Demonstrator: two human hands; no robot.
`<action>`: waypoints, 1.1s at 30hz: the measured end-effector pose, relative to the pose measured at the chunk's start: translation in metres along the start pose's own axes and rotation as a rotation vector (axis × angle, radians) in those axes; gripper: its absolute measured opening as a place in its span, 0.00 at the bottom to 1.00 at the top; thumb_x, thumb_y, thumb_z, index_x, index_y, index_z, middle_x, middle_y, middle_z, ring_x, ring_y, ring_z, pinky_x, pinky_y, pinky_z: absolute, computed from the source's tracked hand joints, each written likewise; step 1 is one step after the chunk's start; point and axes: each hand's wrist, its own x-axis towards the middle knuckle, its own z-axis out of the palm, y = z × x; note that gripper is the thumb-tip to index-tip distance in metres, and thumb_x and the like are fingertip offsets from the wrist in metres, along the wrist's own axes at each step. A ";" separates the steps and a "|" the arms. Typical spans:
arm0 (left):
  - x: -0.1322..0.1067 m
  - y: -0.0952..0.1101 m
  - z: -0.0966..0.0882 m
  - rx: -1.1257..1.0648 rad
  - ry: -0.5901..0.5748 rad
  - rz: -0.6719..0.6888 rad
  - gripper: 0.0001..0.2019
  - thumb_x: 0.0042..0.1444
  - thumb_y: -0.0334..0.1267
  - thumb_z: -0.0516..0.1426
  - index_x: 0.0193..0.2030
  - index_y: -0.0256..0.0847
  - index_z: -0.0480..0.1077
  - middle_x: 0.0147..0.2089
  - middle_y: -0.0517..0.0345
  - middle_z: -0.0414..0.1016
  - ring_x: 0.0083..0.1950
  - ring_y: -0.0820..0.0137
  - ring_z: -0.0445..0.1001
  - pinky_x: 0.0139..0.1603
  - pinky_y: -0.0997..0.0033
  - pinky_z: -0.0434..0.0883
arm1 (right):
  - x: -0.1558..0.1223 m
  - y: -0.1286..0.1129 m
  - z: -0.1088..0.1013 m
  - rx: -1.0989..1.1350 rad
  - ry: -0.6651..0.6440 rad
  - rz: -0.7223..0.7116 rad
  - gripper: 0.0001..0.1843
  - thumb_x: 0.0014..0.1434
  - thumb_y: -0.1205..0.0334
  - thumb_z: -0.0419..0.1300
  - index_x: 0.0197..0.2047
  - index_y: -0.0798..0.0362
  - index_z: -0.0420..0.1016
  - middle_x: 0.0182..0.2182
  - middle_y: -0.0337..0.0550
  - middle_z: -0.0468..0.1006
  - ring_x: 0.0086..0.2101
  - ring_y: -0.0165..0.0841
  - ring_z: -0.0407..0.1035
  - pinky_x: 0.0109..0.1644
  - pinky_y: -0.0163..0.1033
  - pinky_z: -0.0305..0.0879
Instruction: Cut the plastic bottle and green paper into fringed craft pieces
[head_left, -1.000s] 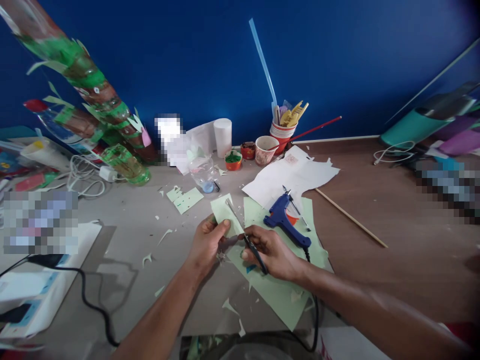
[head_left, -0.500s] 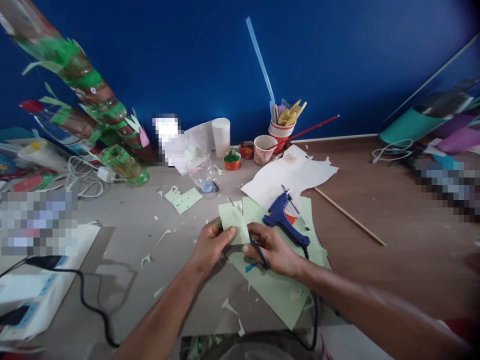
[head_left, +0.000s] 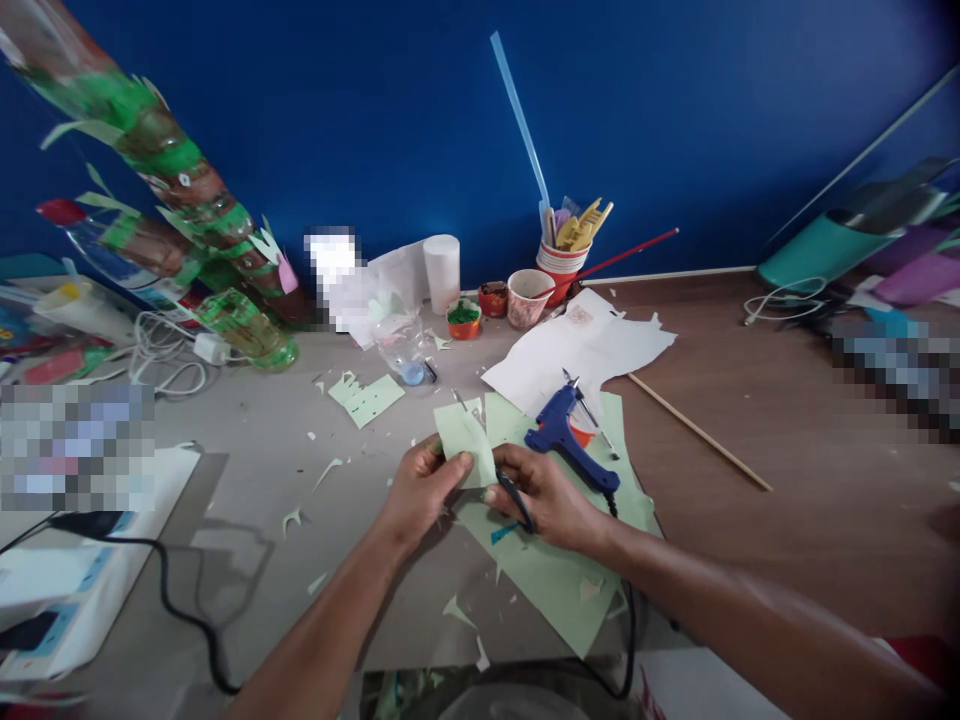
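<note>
My left hand (head_left: pixel 424 490) pinches a small piece of pale green paper (head_left: pixel 459 440), its thumb lying across the front. Closed around the black handles of a pair of scissors (head_left: pixel 516 500) is my right hand (head_left: pixel 551 497). The scissor blades run behind the paper, and their tips show above its upper edge. Beneath my right hand lies a larger green sheet (head_left: pixel 559 590). A blue glue gun (head_left: pixel 571 440) rests on that sheet, just beyond my right hand, beside a thin brush or pen-like tool (head_left: pixel 596 415).
Paper scraps (head_left: pixel 457 610) litter the grey table. White paper (head_left: pixel 585 345), a wooden stick (head_left: pixel 701 432), a paint cup (head_left: pixel 463 318) and stacked cups (head_left: pixel 564 262) stand or lie farther back. At left are a painted bottle structure (head_left: pixel 202 190) and a black cable (head_left: pixel 169 580).
The green paper and the scissors have shifted very slightly left, the scissor tips a little higher. Both hands keep their hold; everything else looks the same.
</note>
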 end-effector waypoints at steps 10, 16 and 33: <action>0.000 0.003 -0.001 0.013 0.030 0.049 0.11 0.48 0.43 0.61 0.35 0.37 0.72 0.31 0.57 0.73 0.31 0.72 0.68 0.32 0.74 0.65 | 0.000 -0.010 0.001 0.009 0.038 0.011 0.25 0.46 0.43 0.65 0.33 0.55 0.63 0.19 0.29 0.55 0.20 0.22 0.49 0.21 0.29 0.49; 0.003 0.003 -0.002 -0.109 0.141 0.069 0.11 0.46 0.44 0.61 0.30 0.40 0.66 0.25 0.63 0.71 0.25 0.74 0.67 0.28 0.74 0.64 | 0.000 -0.012 0.001 -0.014 0.053 0.013 0.25 0.47 0.43 0.64 0.36 0.55 0.65 0.18 0.28 0.55 0.19 0.22 0.50 0.22 0.30 0.49; 0.013 0.015 -0.009 -0.315 0.281 0.217 0.08 0.45 0.38 0.64 0.33 0.39 0.73 0.29 0.62 0.77 0.27 0.75 0.72 0.33 0.75 0.67 | 0.000 0.000 0.003 -0.120 0.008 0.010 0.20 0.50 0.48 0.63 0.38 0.55 0.65 0.18 0.27 0.51 0.19 0.22 0.47 0.21 0.30 0.49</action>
